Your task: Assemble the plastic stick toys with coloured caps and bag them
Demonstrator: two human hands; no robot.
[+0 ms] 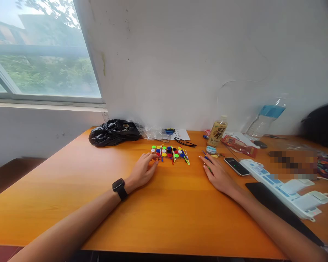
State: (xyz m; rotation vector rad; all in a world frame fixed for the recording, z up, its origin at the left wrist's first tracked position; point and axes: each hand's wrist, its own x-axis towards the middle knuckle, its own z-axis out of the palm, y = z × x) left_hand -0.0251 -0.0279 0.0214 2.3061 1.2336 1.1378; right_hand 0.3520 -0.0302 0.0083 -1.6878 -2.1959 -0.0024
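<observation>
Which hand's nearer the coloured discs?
Left. The left hand has fingertips at the left edge of the coloured discs; the right hand is apart, beyond their right edge.

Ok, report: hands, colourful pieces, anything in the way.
Left hand at left end of colourful pieces, grip unclear. Right hand apart from them, by a thin blue piece. Bottle beyond right hand, likely not in the way.

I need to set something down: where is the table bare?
Bare tabletop lies between the forearms, and left of the left hand, in front of the black plastic bag. Crowded: the right side, from drink bottle to power strip.
</observation>
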